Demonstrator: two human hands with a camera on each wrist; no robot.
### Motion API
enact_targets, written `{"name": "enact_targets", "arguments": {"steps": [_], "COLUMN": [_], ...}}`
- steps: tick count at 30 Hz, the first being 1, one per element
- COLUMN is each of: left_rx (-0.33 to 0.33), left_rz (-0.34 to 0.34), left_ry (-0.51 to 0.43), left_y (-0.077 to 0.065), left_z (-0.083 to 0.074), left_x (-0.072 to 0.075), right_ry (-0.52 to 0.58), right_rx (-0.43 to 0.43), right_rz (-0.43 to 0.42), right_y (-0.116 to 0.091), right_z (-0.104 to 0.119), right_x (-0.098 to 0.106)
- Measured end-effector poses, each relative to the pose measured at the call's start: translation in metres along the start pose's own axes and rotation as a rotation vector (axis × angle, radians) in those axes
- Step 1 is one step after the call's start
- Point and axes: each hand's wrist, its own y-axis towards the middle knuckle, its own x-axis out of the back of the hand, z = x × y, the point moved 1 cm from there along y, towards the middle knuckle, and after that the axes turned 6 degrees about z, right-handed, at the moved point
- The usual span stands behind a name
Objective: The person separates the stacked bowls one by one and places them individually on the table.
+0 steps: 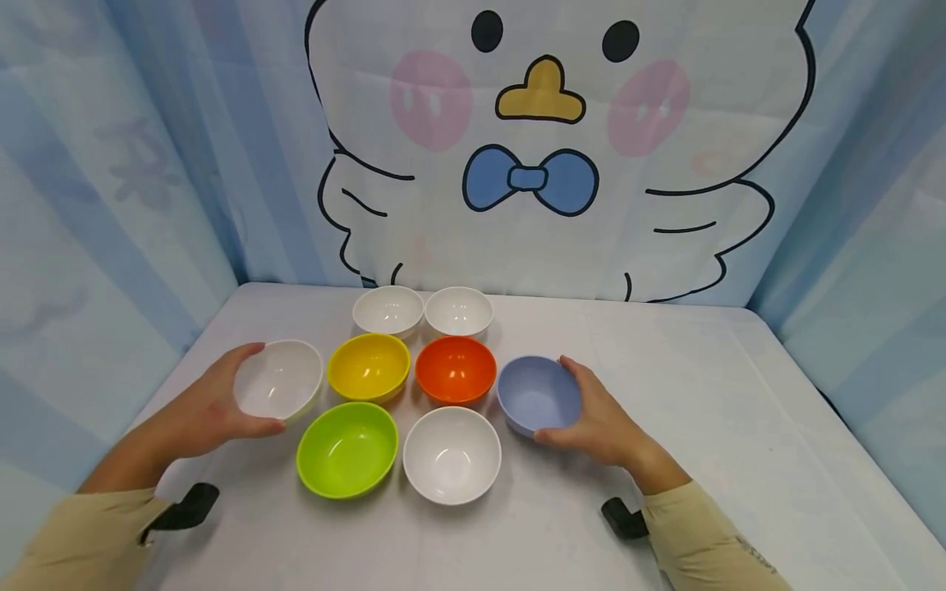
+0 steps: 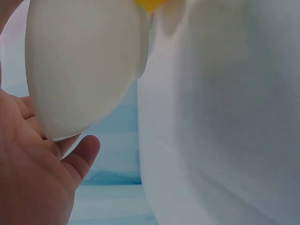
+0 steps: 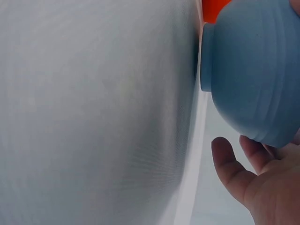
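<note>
At the left of the head view, my left hand grips a white bowl, thumb and fingers spread around its side. The left wrist view shows that bowl's outer wall close up. On the other side, my right hand holds a periwinkle-blue bowl by its right side. Its foot is at or just above the tabletop in the right wrist view; I cannot tell whether it touches. Between the hands stand a yellow bowl, an orange bowl, a green bowl and another white bowl.
Two white bowls stand side by side at the back. The white-covered table ends at a cartoon-printed backdrop, with blue-and-white curtains at the sides. Each wrist wears a black mount.
</note>
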Motion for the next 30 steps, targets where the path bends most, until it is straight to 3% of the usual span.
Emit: {"name": "enact_targets", "arguments": {"steps": [7,19,30], "left_rx": [0.031,0.058,0.066], "left_rz": [-0.004,0.009,0.022], "left_ry": [-0.009,-0.011,0.006], "left_y": [0.003,0.008,0.011], "left_z": [0.011,0.025,0.023], "left_x": [-0.004,-0.015,-0.020], "right_ry": [0.023,0.014,-0.002], "right_rx": [-0.045,-0.033,-0.012], "right_rz": [0.035,0.045,0.060], "right_y": [0.001,-0.001,-0.003], "right_z": [0.002,0.003,0.004], "right_x": [-0.002,-0.004,-0.004]}}
